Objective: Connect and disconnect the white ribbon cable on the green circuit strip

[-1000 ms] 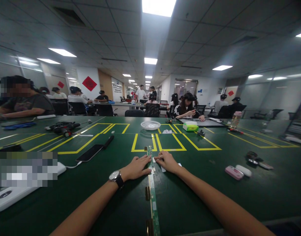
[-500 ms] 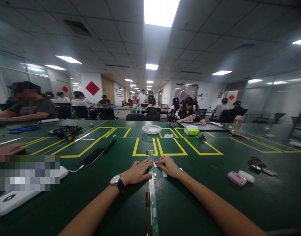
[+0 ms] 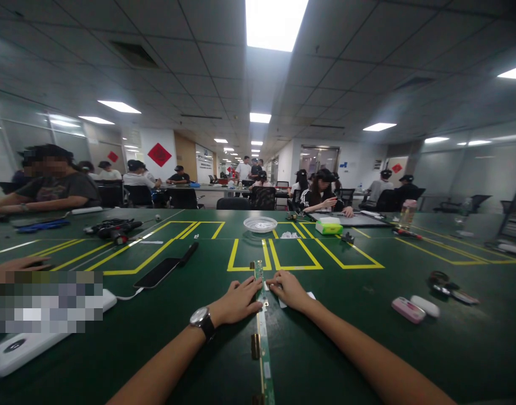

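Observation:
A long narrow green circuit board (image 3: pixel 263 344) lies lengthwise on the green table, with brown-gold tabs along its left edge. My left hand (image 3: pixel 240 300), with a watch on the wrist, rests on the board's left side, fingers spread and fingertips on its upper part. From the right, my right hand (image 3: pixel 288 288) reaches the board's edge with curled fingers, at a small white piece (image 3: pixel 267 286); whether the fingers grip it cannot be made out. A white paper scrap (image 3: pixel 311 296) lies partly under my right hand.
A white basket (image 3: pixel 260 225) stands beyond the board, a green-white packet (image 3: pixel 329 226) to its right. Phone (image 3: pixel 158 273) and white power bank (image 3: pixel 51 337) lie left, a pink case (image 3: pixel 408 310) right. Another person's hand (image 3: pixel 16 271) is at the left edge.
The whole view has shifted slightly. My hands keep nearly the same places on the board. The other person's hand at the left has moved a little.

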### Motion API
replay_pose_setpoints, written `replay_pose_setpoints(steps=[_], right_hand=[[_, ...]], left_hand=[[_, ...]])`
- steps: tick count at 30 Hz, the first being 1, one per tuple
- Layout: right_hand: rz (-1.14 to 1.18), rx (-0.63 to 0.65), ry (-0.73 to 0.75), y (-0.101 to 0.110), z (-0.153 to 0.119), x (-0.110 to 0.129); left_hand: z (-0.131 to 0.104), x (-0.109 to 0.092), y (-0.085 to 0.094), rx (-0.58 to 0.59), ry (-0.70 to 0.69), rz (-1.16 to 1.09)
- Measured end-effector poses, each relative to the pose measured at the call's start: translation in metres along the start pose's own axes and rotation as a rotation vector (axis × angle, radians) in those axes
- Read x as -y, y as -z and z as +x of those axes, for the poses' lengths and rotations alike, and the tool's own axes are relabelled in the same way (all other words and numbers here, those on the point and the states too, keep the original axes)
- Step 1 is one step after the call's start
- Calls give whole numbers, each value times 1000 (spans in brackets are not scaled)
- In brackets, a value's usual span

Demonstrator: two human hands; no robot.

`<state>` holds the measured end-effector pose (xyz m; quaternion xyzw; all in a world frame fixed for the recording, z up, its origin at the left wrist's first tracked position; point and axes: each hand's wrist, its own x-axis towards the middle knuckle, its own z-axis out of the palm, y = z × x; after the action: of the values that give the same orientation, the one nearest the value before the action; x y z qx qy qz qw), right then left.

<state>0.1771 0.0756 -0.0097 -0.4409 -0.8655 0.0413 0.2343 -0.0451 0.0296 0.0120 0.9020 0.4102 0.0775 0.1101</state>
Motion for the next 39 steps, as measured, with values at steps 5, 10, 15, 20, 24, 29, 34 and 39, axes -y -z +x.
replay_pose_setpoints(steps=[5,10,15,20,24,29,34,39], right_hand=[[8,2,20,-2,1,-1],[13,-7,20,-2,0,-2],[13,4,21,0,-1,0],[-22,8,14,-2,-1,1],[-40,21,-3,-3,0,2],[-38,27,11,1,0,3],[-44,18,86,9,-1,3],[-97,-96,126,15,-3,4]], left_hand=[[2,3,-5,-11,3,1],[1,1,-3,-7,7,-9],[1,1,-1,-4,-4,-4],[2,-1,-6,-25,25,22],[2,-4,-8,-38,46,28],[1,-3,-8,-31,43,13],[1,-2,-9,-43,54,19],[1,-1,-7,-120,61,3]])
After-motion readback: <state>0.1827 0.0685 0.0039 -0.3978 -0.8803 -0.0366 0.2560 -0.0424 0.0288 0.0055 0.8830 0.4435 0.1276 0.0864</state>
